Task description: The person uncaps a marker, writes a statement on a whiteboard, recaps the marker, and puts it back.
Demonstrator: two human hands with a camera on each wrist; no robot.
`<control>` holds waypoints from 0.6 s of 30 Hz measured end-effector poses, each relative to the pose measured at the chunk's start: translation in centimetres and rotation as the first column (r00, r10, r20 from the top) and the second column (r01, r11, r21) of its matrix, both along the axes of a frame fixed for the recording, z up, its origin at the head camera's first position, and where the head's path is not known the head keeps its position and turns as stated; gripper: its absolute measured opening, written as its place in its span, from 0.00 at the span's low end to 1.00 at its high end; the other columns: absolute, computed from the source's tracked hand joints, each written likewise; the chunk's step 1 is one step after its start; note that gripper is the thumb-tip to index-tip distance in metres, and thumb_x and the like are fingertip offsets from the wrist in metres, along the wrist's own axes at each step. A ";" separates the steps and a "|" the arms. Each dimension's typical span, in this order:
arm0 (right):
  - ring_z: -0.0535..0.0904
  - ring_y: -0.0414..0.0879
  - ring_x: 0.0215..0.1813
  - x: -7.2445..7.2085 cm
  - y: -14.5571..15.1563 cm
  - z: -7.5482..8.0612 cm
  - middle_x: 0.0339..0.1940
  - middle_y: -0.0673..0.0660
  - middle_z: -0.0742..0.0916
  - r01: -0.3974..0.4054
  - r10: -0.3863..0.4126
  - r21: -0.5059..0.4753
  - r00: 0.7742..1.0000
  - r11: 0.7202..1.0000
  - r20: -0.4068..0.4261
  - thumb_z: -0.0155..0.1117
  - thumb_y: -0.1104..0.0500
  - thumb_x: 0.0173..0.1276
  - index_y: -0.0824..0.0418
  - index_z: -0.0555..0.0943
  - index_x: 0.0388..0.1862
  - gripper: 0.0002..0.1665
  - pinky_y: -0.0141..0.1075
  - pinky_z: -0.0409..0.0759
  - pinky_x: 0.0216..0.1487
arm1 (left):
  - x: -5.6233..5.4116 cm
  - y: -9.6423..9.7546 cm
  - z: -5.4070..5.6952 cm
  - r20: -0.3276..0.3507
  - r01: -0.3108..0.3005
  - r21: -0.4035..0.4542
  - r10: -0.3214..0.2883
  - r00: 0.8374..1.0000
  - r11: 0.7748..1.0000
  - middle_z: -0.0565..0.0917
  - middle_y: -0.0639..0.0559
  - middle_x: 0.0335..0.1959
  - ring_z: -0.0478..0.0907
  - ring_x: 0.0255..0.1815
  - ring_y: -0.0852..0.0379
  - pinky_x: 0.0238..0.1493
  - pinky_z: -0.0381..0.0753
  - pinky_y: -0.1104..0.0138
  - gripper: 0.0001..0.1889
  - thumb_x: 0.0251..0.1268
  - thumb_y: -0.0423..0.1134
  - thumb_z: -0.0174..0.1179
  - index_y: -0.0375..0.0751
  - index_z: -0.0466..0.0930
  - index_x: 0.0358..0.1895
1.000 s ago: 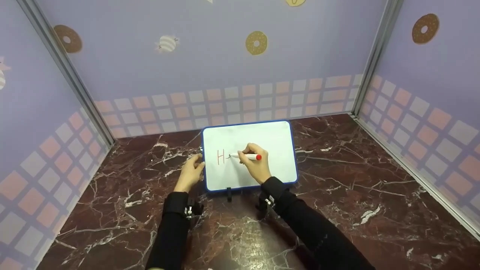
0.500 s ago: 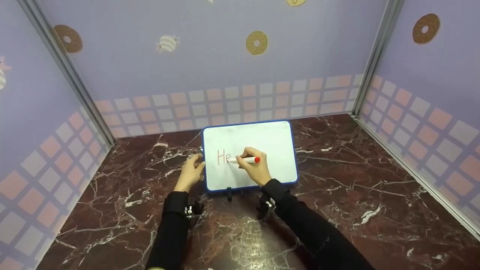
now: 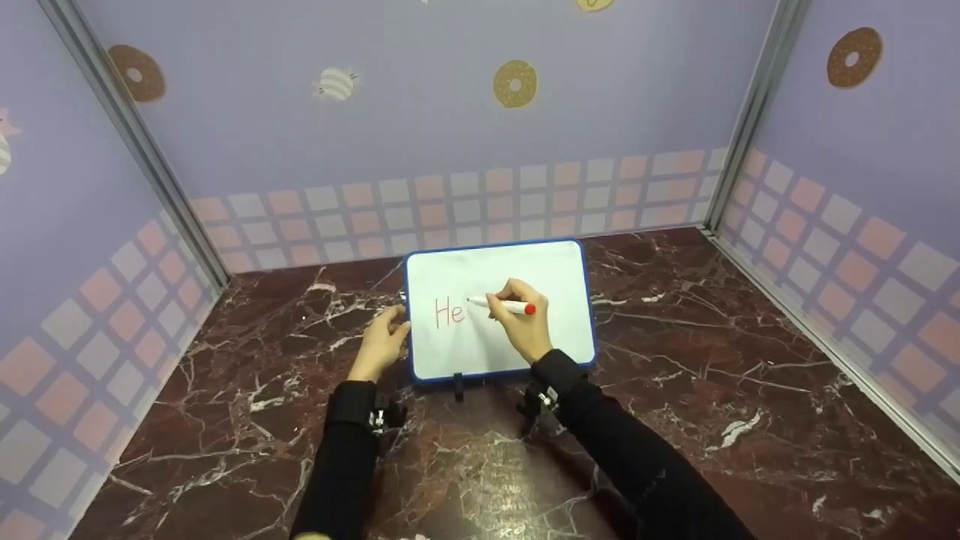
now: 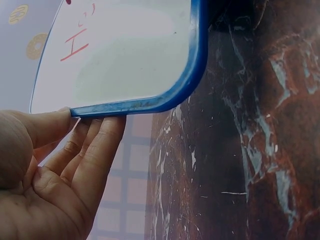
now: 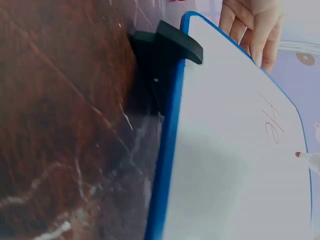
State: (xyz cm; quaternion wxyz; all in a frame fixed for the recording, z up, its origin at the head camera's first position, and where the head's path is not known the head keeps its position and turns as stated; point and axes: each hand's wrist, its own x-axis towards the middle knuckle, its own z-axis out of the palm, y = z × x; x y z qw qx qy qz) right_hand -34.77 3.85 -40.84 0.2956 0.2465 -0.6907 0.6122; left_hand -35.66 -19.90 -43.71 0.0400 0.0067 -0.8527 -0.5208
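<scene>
We have both hands on the work. Left hand (image 3: 381, 346): grip pinches the whiteboard (image 3: 457, 349) by its left edge, thumb at the front, fingers behind the blue frame (image 4: 196, 50). Right hand (image 3: 526, 322): grip pinches a white marker (image 3: 517, 306) in front of the board, red end to the right, tip to the left.

We read "He" (image 3: 450, 312) in thin red strokes, left half of the board, about mid-height. Marker tip sits just right of the "e" and a bit higher; we can't tell if it touches the surface. Right wrist view shows us the tip is red too.

Board is on the far part of the desk (image 3: 262, 450), near the back wall (image 3: 427, 135). We see a black hook (image 3: 458, 387) over its bottom edge, left of centre. Desk is dark red with pale veins. Back wall is purple, pink and white squares along the bottom, donut prints above. Metal posts (image 3: 135, 150) stand in both corners. Black sleeves (image 3: 341, 465) on both arms.
</scene>
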 end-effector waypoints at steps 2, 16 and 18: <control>0.84 0.64 0.26 -0.3 0.0 0.1 0.27 0.70 0.85 0.002 -0.002 0.002 1.000 1.000 0.009 0.64 0.75 0.63 0.78 0.75 0.24 0.10 0.25 0.82 0.29 | 0.0 0.1 0.1 -0.002 -0.003 0.004 0.003 1.000 1.000 0.81 0.30 0.49 0.77 0.38 0.52 0.43 0.87 0.57 0.20 0.78 0.32 0.48 0.33 0.66 0.69; 0.85 0.64 0.28 -0.8 -0.2 -0.1 0.29 0.71 0.85 0.009 -0.008 -0.009 0.999 1.000 0.034 0.65 0.75 0.63 0.79 0.75 0.25 0.10 0.24 0.81 0.30 | 0.0 0.2 0.0 -0.015 -0.018 -0.008 0.018 1.000 1.000 0.82 0.32 0.46 0.76 0.36 0.52 0.36 0.85 0.64 0.20 0.77 0.32 0.48 0.33 0.67 0.68; 0.84 0.64 0.27 -0.7 -0.2 -0.2 0.27 0.71 0.85 0.006 -0.006 0.003 0.999 1.000 0.034 0.64 0.75 0.62 0.79 0.74 0.24 0.10 0.24 0.81 0.29 | 0.0 0.1 0.0 -0.012 -0.016 -0.010 0.016 1.000 1.000 0.81 0.32 0.47 0.77 0.37 0.52 0.38 0.85 0.63 0.20 0.77 0.32 0.48 0.33 0.67 0.68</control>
